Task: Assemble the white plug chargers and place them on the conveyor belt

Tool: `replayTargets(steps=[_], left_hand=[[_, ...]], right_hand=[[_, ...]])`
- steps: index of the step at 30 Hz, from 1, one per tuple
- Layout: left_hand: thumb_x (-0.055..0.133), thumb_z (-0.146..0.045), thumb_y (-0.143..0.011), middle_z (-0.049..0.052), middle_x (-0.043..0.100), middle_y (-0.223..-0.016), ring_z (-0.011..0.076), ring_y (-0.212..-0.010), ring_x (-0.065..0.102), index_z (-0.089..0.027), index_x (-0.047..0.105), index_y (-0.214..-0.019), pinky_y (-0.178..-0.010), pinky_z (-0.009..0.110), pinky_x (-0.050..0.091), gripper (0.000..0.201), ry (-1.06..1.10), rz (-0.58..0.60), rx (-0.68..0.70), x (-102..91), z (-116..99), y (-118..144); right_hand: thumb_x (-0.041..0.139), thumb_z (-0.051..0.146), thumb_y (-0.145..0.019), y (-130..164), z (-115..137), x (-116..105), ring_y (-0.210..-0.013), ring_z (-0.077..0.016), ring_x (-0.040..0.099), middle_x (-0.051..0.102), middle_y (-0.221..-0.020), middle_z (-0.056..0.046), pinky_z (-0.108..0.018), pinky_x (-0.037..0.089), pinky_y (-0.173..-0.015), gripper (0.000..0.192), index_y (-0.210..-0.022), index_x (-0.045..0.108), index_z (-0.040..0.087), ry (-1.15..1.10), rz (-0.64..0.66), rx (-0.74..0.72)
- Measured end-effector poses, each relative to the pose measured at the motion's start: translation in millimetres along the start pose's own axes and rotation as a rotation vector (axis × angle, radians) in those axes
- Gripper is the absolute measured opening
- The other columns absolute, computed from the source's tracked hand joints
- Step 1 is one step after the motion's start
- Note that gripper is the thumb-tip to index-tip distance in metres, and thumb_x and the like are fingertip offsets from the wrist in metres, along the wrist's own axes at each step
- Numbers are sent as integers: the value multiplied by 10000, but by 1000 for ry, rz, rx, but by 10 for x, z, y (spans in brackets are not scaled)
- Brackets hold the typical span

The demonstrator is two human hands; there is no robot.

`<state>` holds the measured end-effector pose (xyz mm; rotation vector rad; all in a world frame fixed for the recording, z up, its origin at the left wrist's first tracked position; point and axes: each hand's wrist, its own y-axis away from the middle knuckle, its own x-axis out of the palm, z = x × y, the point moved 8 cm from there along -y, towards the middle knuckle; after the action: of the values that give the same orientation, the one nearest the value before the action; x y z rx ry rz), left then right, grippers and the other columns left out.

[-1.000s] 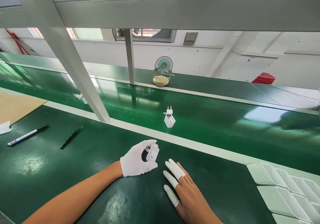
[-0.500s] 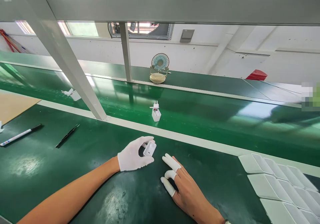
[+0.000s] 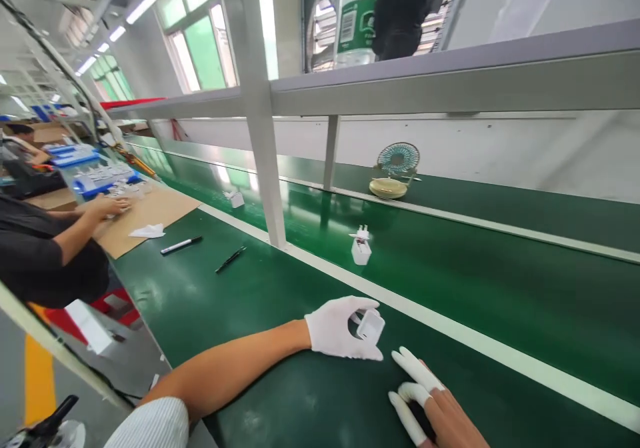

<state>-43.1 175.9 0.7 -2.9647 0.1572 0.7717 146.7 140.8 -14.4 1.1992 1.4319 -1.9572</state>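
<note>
My left hand [image 3: 343, 328], in a white glove, grips a small white plastic charger housing [image 3: 371, 328] between thumb and fingers, its hollow side partly visible. Just to the right, lower in the view, is my right hand [image 3: 440, 401], with white finger cots on several fingers. Its fingers are apart and bent a little, with nothing in them, and it does not touch the housing. Beyond both hands, a white charger [image 3: 361, 247] with its prongs up stands on the green belt [image 3: 450, 288]. Another white charger piece [image 3: 235, 199] lies farther left along the belt.
On the green bench [image 3: 240, 301] lie a marker [image 3: 181, 246] and black tweezers [image 3: 231, 260]. A grey post [image 3: 267, 168] rises at the belt's edge. Behind the belt stands a small fan [image 3: 395, 168]. At left a co-worker's hands [image 3: 107, 207] are over brown cardboard [image 3: 150, 205].
My view has turned left and up, bringing the co-worker into sight and leaving the white trays at right out of frame. Both hands keep nearly the same pose, the left still holding the housing.
</note>
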Motion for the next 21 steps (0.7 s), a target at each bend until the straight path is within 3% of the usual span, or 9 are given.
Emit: replayTargets(steps=[3,7,16,21], left_hand=[[913,-305,-515,89,644,-1305,261,-1049,669,-233,496,-1412,-976,424,538,992,-7,7,23,45,-3,14],[840,-220,-602,74,634,-1316,269,-1146,634,-250,490,-1404,-1045,435,494,876,-31,5,57,62,8,0],[777,-221,-663,75,636,-1288,275,-1174,618,-239,485,-1389,-1079,461,466,783,-72,2,60,86,22,18],[790,-239,-651,70,638,-1283,275,-1173,616,-246,515,-1375,-1095,457,453,775,-79,13,45,122,59,20]], right_hand=[[477,240,-968,-160,139,-125,-1221,-326,627,715,-1126,-164,-457,615,-889,149,-898,607,219,3,2,65],[510,157,-961,-246,157,-144,-1333,-292,538,664,-1269,-158,-487,514,-1074,125,-872,582,207,-59,63,159],[574,121,-930,-216,142,-169,-1357,-276,514,659,-1295,-133,-483,487,-1107,107,-869,593,206,-115,74,235],[544,160,-952,-207,138,-162,-1324,-277,549,653,-1310,-118,-449,545,-1045,119,-863,596,219,-71,39,199]])
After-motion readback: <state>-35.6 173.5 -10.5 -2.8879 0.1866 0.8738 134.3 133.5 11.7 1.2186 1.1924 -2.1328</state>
